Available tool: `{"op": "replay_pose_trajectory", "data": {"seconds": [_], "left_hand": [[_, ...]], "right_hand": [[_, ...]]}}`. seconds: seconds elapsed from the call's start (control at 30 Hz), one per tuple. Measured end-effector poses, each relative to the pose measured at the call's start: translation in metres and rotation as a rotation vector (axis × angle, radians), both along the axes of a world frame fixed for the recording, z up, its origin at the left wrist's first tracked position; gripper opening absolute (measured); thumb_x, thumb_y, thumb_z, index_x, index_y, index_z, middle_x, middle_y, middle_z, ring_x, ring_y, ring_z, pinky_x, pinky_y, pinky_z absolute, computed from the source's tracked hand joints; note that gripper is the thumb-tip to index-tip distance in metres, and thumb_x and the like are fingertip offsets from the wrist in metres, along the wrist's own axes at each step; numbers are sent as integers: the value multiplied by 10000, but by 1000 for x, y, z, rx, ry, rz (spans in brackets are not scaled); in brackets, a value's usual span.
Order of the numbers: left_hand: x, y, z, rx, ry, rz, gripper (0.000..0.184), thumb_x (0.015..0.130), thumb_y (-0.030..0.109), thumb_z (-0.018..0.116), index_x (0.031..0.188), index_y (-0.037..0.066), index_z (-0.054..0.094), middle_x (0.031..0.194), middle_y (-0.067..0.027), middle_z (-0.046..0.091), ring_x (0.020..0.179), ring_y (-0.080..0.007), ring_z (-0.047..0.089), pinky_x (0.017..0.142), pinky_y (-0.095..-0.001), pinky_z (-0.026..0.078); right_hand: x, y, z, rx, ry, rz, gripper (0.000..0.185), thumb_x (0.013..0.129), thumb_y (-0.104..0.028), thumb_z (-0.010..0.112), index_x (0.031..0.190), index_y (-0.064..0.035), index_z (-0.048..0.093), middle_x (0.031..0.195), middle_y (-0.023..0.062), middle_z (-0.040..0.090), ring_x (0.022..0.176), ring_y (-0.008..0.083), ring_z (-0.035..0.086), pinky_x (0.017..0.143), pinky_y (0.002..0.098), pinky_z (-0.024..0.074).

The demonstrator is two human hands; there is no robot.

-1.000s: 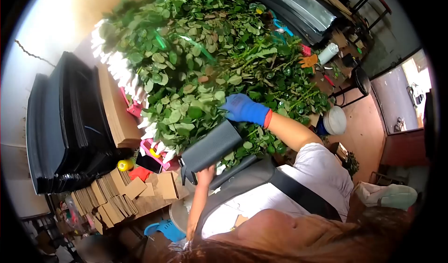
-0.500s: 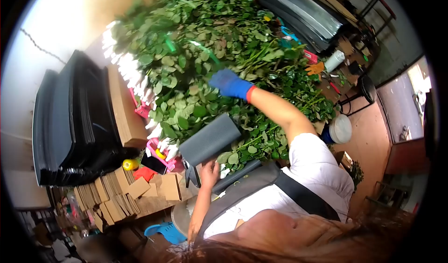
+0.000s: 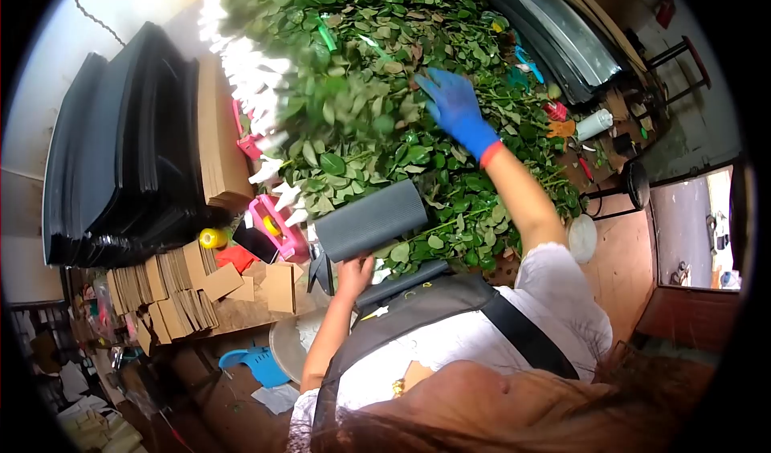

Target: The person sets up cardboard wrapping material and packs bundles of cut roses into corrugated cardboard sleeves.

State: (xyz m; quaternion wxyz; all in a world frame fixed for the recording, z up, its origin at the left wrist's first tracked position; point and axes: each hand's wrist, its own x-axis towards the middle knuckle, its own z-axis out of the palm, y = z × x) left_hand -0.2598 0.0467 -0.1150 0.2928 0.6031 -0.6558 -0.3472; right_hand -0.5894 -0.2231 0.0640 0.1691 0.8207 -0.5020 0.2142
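Observation:
My left hand, bare, grips the lower edge of a grey corrugated wrap, its fingertips partly hidden by it. The wrap is bent into a roll shape at the near edge of a large heap of leafy green stems. My right hand, in a blue glove with a red cuff, is over the heap with its fingers spread. Whether it touches the leaves I cannot tell. Beside the left hand is a dark, bladed object, perhaps scissors. Some leaves left of the right hand are blurred.
A pink tape dispenser, a yellow tape roll and cut cardboard pieces lie on the left. Dark sheets stand behind them. White wrapped heads line the heap's left side. A blue basket sits below.
My right hand has moved up and to the right over the leaves, and its fingers have spread. My left hand stays on the grey wrap. The camera view has shifted.

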Motion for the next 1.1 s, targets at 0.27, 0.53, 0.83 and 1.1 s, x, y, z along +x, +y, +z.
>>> {"op": "replay_pose_trajectory", "data": {"seconds": [0.27, 0.53, 0.83, 1.1], "left_hand": [[-3, -5, 13, -58, 32, -22, 203, 873, 225, 685, 947, 42, 732, 839, -181, 707, 791, -385, 680, 739, -450, 528], [-6, -5, 23, -7, 32, 0, 212, 867, 218, 686, 960, 34, 731, 872, -184, 709, 856, -388, 678, 804, -441, 526], [-9, -4, 24, -92, 69, 9, 222, 878, 199, 671, 1000, 17, 708, 866, -192, 700, 833, -357, 679, 795, -419, 526], [-3, -5, 16, -25, -32, -29, 230, 869, 242, 685, 964, 34, 709, 899, -189, 699, 879, -376, 658, 811, -451, 505]], "right_hand": [[4, 91, -112, 512, 563, -11, 375, 903, -242, 562, 1267, -170, 614, 1318, 143, 590, 1165, 325, 588, 981, 431, 466], [48, 32, 15, -4, -389, 142, 389, 908, -273, 630, 1266, -120, 618, 1172, 124, 675, 1018, 328, 654, 893, 433, 519], [66, 11, 57, -199, -100, 63, 283, 855, -183, 650, 1136, -164, 671, 1136, 58, 679, 977, 295, 652, 886, 423, 506], [47, 103, 105, -18, -166, 512, 310, 885, -180, 634, 1194, -168, 654, 1212, 81, 666, 1074, 304, 643, 955, 438, 500]]}}
